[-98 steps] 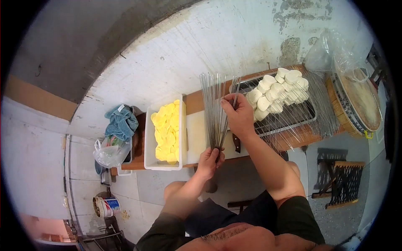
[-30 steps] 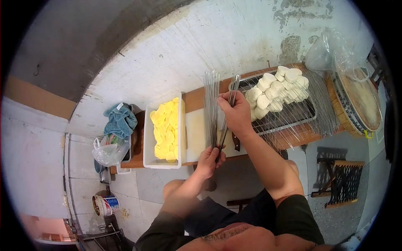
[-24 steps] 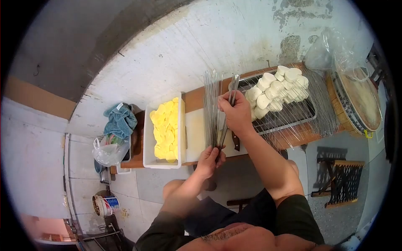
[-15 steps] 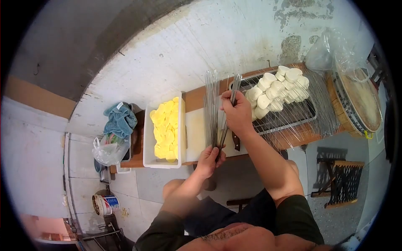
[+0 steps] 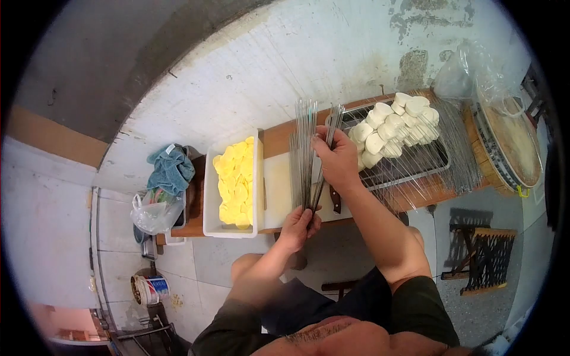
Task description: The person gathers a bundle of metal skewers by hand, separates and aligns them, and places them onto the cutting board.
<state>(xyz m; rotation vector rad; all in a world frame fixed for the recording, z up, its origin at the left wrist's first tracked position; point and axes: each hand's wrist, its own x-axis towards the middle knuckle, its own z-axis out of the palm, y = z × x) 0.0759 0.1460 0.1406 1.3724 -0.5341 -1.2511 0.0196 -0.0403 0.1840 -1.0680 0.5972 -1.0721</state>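
A bundle of thin metal skewers stands fanned upward, gathered at its lower end in my closed left hand. My right hand is closed around a smaller group of these skewers higher up, split off to the right of the rest. Below the right hand a knife handle, dark brown, shows on the white cutting board; its blade lies behind the skewers. To the right, thick white round slices are threaded on skewers laid across a metal tray.
A white plastic bin of yellow slices stands left of the board. Farther left lie a blue towel and a plastic bag. More skewers and a round wooden vessel occupy the right. A folding stool stands on the floor.
My right hand has shifted slightly down along the skewers and its fingers have moved. The main bundle leans slightly more to the right. The left hand has hardly moved.
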